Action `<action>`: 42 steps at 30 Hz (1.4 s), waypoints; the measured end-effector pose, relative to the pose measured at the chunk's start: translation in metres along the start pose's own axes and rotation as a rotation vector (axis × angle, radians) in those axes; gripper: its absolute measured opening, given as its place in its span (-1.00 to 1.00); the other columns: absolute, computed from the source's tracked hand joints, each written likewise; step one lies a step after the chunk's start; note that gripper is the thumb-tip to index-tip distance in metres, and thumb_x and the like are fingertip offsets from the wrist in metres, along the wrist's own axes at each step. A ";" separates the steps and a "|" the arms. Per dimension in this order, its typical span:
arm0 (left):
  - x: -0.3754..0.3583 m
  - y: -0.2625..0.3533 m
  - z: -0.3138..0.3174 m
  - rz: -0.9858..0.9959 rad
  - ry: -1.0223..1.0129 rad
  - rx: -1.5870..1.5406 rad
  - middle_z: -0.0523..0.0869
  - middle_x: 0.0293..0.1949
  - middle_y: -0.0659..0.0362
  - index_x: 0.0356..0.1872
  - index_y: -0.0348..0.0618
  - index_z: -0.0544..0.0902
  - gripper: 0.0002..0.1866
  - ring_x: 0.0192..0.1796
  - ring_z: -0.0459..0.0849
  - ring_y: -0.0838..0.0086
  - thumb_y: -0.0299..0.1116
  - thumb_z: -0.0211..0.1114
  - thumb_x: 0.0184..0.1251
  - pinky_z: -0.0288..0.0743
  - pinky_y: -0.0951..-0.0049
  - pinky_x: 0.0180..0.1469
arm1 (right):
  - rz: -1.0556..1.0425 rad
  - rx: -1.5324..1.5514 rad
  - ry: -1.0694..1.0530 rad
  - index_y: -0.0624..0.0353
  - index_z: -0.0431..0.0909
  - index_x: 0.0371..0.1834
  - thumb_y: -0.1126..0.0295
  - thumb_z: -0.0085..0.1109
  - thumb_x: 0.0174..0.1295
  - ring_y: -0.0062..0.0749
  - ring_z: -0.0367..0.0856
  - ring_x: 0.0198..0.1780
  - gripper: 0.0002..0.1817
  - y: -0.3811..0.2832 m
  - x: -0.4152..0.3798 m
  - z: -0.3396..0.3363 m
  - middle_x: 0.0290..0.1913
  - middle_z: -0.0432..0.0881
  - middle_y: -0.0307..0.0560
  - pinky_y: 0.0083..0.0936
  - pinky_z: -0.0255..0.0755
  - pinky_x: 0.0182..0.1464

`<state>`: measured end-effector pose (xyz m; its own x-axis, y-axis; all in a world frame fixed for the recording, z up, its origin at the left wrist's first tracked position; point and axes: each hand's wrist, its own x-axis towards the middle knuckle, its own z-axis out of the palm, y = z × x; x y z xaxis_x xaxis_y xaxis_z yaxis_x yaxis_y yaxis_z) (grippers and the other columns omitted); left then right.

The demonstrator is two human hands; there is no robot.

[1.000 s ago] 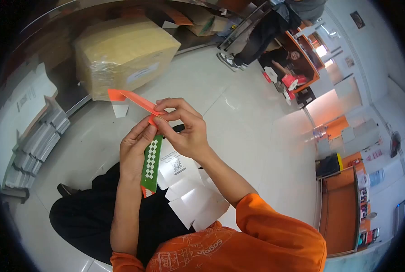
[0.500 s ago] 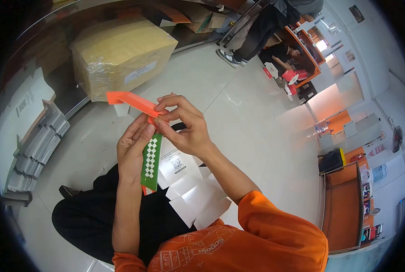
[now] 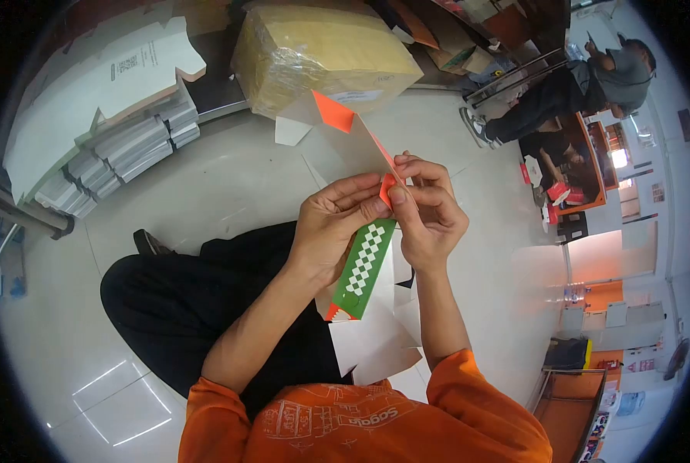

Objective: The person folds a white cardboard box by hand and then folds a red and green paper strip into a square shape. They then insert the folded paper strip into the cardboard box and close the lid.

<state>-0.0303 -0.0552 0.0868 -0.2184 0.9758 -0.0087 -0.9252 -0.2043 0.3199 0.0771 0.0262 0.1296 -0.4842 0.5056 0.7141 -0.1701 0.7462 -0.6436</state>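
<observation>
A partly folded cardboard box (image 3: 364, 270) is between my hands, its green side with white diamonds facing up. Its raised panel shows a plain white inside and an orange end flap (image 3: 333, 113) at the far tip. My left hand (image 3: 333, 228) is closed around the box's near left side, fingertips at the corner. My right hand (image 3: 430, 216) pinches a small orange tab (image 3: 387, 190) and the panel's edge between thumb and fingers. Below my hands, white cardboard (image 3: 376, 343) with cut flaps lies over my lap, partly hidden.
A stack of flat white box blanks (image 3: 129, 147) stands at the left. Beyond my hands, a large wrapped carton (image 3: 322, 58) sits on the tiled floor. One person (image 3: 546, 92) stands at the upper right; another person (image 3: 549, 158) sits low near red boxes.
The view has swung left, so everything sits farther right. The box's orange panel has tilted, now showing its white inside. Both hands still grip the same corner.
</observation>
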 end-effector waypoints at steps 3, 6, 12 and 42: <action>0.001 0.001 -0.004 -0.003 -0.019 -0.021 0.72 0.02 -0.06 0.11 -0.41 0.58 -0.65 0.01 0.74 0.39 -0.65 0.35 0.30 0.69 0.45 0.08 | -0.012 0.003 -0.033 0.31 0.67 -0.33 0.67 0.38 0.12 -0.08 0.62 0.14 -0.91 -0.003 0.003 0.000 -0.03 0.64 0.09 0.08 0.29 0.38; 0.000 0.005 -0.004 -0.001 -0.045 -0.033 0.71 0.03 -0.06 0.12 -0.40 0.58 -0.64 0.02 0.74 0.39 -0.65 0.33 0.31 0.70 0.45 0.07 | -0.030 0.029 -0.071 0.32 0.67 -0.33 0.67 0.39 0.11 -0.06 0.61 0.15 -0.90 -0.005 0.006 -0.001 -0.03 0.64 0.11 0.10 0.29 0.38; -0.003 0.005 0.003 -0.030 -0.072 -0.068 0.71 0.05 -0.06 0.16 -0.38 0.56 -0.62 0.03 0.74 0.39 -0.64 0.32 0.32 0.70 0.47 0.06 | -0.092 -0.010 -0.078 0.33 0.63 -0.31 0.70 0.35 0.12 -0.04 0.65 0.11 -0.88 -0.007 0.007 -0.003 -0.04 0.65 0.13 0.11 0.36 0.34; -0.003 0.003 0.004 0.010 -0.059 0.041 0.69 0.03 -0.02 0.27 -0.40 0.43 -0.52 -0.04 0.73 0.46 -0.58 0.33 0.36 0.66 0.55 -0.02 | 0.076 0.044 -0.019 0.33 0.65 -0.28 0.68 0.30 0.20 -0.05 0.62 0.15 -0.93 -0.005 0.002 -0.003 -0.03 0.65 0.10 -0.14 0.49 0.21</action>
<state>-0.0312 -0.0590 0.0917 -0.2077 0.9769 0.0499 -0.9092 -0.2117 0.3585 0.0798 0.0246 0.1347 -0.5134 0.5515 0.6574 -0.1691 0.6861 -0.7076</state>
